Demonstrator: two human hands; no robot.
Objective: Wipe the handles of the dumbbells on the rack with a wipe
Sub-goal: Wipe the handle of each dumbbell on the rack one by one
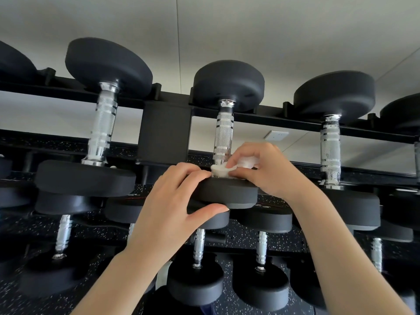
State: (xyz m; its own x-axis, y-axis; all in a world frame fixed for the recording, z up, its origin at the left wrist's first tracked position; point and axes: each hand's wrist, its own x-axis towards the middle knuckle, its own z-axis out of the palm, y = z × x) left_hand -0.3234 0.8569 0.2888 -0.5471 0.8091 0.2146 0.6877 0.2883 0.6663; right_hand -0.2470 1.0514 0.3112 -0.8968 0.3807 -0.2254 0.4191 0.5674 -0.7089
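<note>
A white wipe [221, 171] is pinched in the right hand [268, 171] and pressed against the near end of the middle dumbbell's chrome handle [223, 137]. That dumbbell's near weight head [229, 194] is gripped by the left hand [172, 201], thumb beneath. Three dumbbells are fully seen on the black rack's upper rail [284, 121], with more partly seen at the edges and below.

Knurled chrome handle [223, 135], matt rubber heads [228, 81].
</note>
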